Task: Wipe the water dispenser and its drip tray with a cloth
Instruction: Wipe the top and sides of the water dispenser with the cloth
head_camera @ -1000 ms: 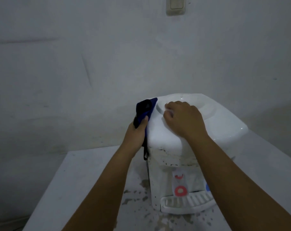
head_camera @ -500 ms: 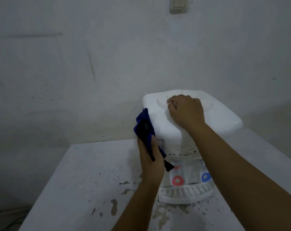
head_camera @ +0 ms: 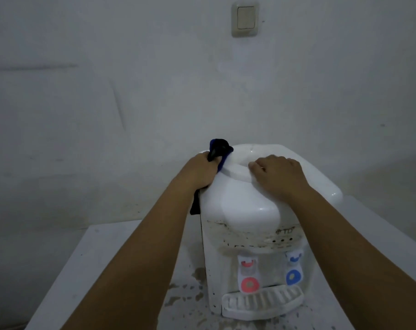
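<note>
While left hand [head_camera: 202, 171] grips cloth [head_camera: 220, 148], 10 o'clock on water dispenser [head_camera: 249, 206], right hand [head_camera: 278, 175] clutches its top: top-wipe step; grimy front next, imo.

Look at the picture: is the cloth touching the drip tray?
No, the left hand holds the cloth at the top of the water dispenser, high above the drip tray.
</note>
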